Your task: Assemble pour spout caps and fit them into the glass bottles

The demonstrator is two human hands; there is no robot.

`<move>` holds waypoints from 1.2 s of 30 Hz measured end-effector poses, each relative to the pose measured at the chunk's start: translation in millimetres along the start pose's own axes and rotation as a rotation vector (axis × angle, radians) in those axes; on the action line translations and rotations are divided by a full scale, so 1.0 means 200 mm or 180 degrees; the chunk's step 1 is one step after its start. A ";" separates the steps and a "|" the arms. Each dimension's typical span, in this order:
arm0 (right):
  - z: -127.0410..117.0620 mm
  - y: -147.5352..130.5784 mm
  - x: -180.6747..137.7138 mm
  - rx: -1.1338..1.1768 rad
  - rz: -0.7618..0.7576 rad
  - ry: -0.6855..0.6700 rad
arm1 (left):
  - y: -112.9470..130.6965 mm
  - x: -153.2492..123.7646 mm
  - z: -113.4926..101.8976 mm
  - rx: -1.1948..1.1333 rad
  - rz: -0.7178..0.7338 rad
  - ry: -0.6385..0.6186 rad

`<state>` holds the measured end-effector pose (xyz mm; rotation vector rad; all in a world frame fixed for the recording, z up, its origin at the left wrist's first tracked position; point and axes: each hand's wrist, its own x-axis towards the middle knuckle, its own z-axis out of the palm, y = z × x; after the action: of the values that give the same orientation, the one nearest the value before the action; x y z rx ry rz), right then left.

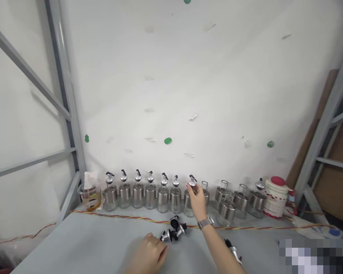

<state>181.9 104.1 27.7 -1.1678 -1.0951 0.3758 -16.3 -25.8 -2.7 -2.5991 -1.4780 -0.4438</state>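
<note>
My right hand (198, 201) reaches to the row of bottles, its fingers closed around a silver pour spout (192, 180) with a black tip. The spout is at the neck of a glass bottle with a steel band (188, 195), partly hidden behind my hand. My left hand (149, 253) is low over the table, fingers curled and mostly out of sight; whatever they hold, if anything, is hidden. Just right of it lie several loose pour spouts (175, 229) in a cluster. Another loose spout (233, 251) lies beside my right forearm.
Left along the wall, bottles with spouts (150, 195) stand in a line. To the right are bottles with bare necks (227, 208) and one spouted bottle (257, 201). A tub (92, 198), a white canister (276, 198) and a twisted cable (125, 217) are on the grey table (82, 243).
</note>
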 end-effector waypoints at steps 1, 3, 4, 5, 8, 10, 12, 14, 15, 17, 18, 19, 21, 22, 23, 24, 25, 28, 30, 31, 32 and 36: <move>0.01 0.01 0.01 0.0092 0.0036 0.0003 | 0.00 0.00 0.01 0.0010 0.0031 0.0055; 0.03 0.03 0.03 0.0232 0.0082 0.0026 | -0.01 0.00 0.04 0.0012 0.0094 0.0140; 0.03 0.04 0.04 0.0274 0.0097 0.0041 | -0.01 0.00 0.04 0.0007 0.0116 0.0161; 0.04 0.04 0.04 0.0296 0.0107 0.0057 | -0.01 0.01 0.05 0.0001 0.0132 0.0164; 0.05 0.05 0.04 0.0276 0.0088 0.0096 | -0.01 0.00 0.03 0.0009 0.0137 0.0127; 0.05 0.05 0.03 0.0209 0.0028 0.0108 | -0.01 0.00 0.01 0.0007 0.0103 0.0102; 0.06 0.05 0.02 0.0104 -0.0054 0.0110 | -0.01 0.00 0.00 -0.0015 0.0071 0.0075; 0.06 0.05 0.02 -0.0026 -0.0129 0.0126 | -0.01 0.00 0.01 -0.0050 0.0054 0.0040; 0.07 0.06 0.01 -0.0094 -0.0159 0.0138 | -0.01 0.00 0.01 -0.0059 0.0050 0.0031; 0.07 0.06 0.01 -0.0219 -0.0216 0.0156 | -0.01 0.00 0.02 -0.0053 0.0050 0.0018; 0.07 0.06 0.01 -0.0274 -0.0250 0.0160 | -0.01 0.00 0.02 -0.0045 0.0054 0.0014; 0.07 0.06 0.01 -0.0327 -0.0291 0.0162 | -0.01 0.00 0.03 -0.0039 0.0065 0.0011; 0.06 0.05 0.01 -0.0431 -0.0388 0.0164 | -0.01 0.00 0.03 -0.0039 0.0074 0.0020; 0.05 0.05 0.01 -0.0487 -0.0441 0.0169 | -0.01 0.00 0.03 -0.0047 0.0078 0.0027; 0.05 0.04 0.01 -0.0543 -0.0495 0.0176 | -0.01 0.00 0.04 -0.0055 0.0079 0.0038; 0.05 0.04 0.01 -0.0598 -0.0550 0.0185 | -0.01 0.00 0.04 -0.0067 0.0082 0.0043; 0.05 0.03 0.01 -0.0649 -0.0605 0.0197 | -0.01 0.00 0.04 -0.0082 0.0086 0.0039; 0.05 0.00 0.03 -0.0770 -0.0791 0.0255 | -0.02 0.00 0.05 -0.0134 0.0060 0.0034; 0.04 -0.02 0.04 -0.0821 -0.0935 0.0344 | -0.02 0.00 0.04 -0.0160 0.0040 0.0015; 0.02 -0.03 0.04 -0.0839 -0.1011 0.0401 | -0.01 0.00 0.04 -0.0165 0.0026 -0.0005; 0.01 -0.05 0.03 -0.0854 -0.1086 0.0455 | -0.01 0.00 0.03 -0.0164 0.0020 -0.0032; -0.12 -0.05 -0.06 -0.0897 -0.1353 0.0375 | -0.01 0.00 0.01 -0.0134 -0.0002 -0.0101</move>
<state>193.6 77.5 30.6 -1.1471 -1.2828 -0.1807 -17.3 -24.4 -5.2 -2.6500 -1.4954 -0.4407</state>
